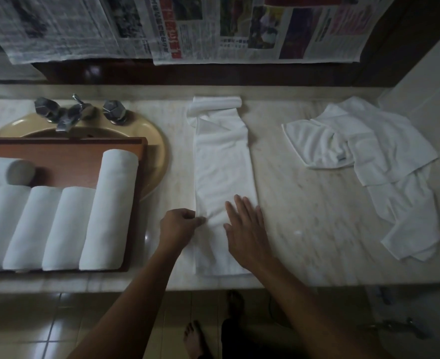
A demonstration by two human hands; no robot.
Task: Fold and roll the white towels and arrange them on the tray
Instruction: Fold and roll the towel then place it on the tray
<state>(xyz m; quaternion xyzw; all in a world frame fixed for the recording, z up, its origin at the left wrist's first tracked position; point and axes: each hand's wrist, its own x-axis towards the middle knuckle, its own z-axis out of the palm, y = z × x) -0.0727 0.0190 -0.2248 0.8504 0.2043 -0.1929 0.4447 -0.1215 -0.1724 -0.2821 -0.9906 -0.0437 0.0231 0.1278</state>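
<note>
Pinching long folded terry towel (224, 161) edge, left hand (178, 225), right hand (244, 229) pressing flat

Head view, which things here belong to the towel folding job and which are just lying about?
Belong to the job: folded towel, pinched at its edge by the left hand and pressed flat by the right hand; loose towels on the right; rolled towels; wooden tray.
Just lying about: sink; faucet; newspapers.
</note>
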